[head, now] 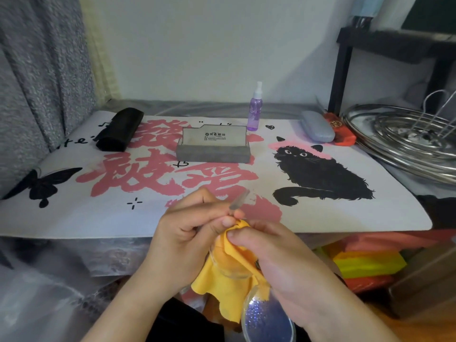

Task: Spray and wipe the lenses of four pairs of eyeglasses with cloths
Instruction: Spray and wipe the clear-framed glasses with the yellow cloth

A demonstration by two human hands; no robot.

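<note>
A pair of clear-framed eyeglasses (265,314) is held below the table's front edge. My left hand (187,233) pinches the frame near the hinge, and one grey temple arm (239,199) sticks up past its fingers. My right hand (276,253) pinches a yellow cloth (229,285) over one lens; the other lens shows droplets. A purple spray bottle (255,111) stands upright at the back of the mat.
A printed desk mat (98,218) covers the table. On it lie a black glasses case (119,129) at back left, an open grey case (213,144) in the middle and a blue-grey case (317,125) at back right. Steel trays (404,134) sit at the right.
</note>
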